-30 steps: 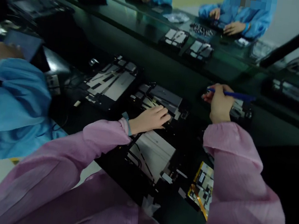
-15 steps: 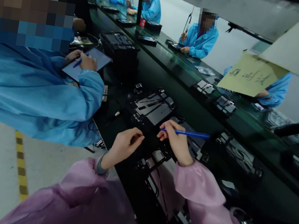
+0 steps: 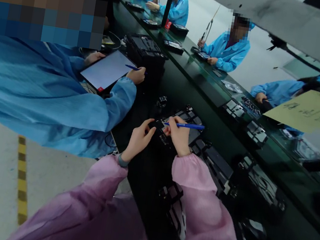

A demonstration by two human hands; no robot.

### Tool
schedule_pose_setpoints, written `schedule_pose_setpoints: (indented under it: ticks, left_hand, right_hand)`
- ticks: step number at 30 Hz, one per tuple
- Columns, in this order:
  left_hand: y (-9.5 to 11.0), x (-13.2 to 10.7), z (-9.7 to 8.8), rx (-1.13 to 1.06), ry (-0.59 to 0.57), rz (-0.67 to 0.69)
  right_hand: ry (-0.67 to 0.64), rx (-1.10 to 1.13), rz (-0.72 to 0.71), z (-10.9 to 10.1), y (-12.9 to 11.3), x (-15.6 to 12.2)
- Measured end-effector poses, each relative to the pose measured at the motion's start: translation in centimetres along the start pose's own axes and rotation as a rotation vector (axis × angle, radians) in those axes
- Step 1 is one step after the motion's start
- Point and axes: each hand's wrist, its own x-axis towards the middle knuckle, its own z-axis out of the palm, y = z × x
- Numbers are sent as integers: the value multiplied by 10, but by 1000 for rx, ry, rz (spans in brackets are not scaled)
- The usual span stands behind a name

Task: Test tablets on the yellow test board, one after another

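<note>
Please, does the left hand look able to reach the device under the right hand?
Probably yes: the left hand is beside the device, nothing visible stands between them, and the right hand covers only part.

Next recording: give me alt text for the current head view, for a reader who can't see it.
A person's right hand holds a blue pen over an opened electronic device on a dark bench, with the left hand curled beside it. On the left, a co-worker in blue holds a tablet-like screen and another pen; other people in blue are across the bench.

Dim workbench [image 3: 150, 170], brighter wall [image 3: 203, 4] behind, slight softness
</note>
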Motion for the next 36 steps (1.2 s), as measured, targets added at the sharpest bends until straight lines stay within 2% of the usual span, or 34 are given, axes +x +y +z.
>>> schedule_pose_setpoints:
  ticks: [4,9,12,16,18,22,25,28,33,36]
  left_hand:
    - [-5,2,0,-30,8,-24]
    - [-10,2,-4,-28,-38,-24]
    - [-13,2,-8,2,-110,5]
    - [-14,7,-12,104,-255,43]
    - [-14,10,-13,183,-266,38]
    - [-10,16,-13,293,-229,47]
    - [-6,19,-14,310,-233,71]
    - [-4,23,-17,261,-245,65]
    - [-3,29,-24,92,-316,71]
    - [1,34,-26,-170,-402,-59]
  right_hand:
    - [13,-131,-9,12,14,10]
    - [15,-160,0,13,13,7]
    - [24,-166,30,15,11,11]
    - [2,-195,-39,8,9,6]
    - [28,-312,-133,-2,8,-9]
    - [2,-828,-426,-23,11,-55]
    - [-8,-1064,-534,-30,15,-74]
    - [35,-1101,-585,-34,10,-70]
    - [95,-1021,-623,-47,-9,-52]
    - [93,-1007,-635,-48,-12,-48]
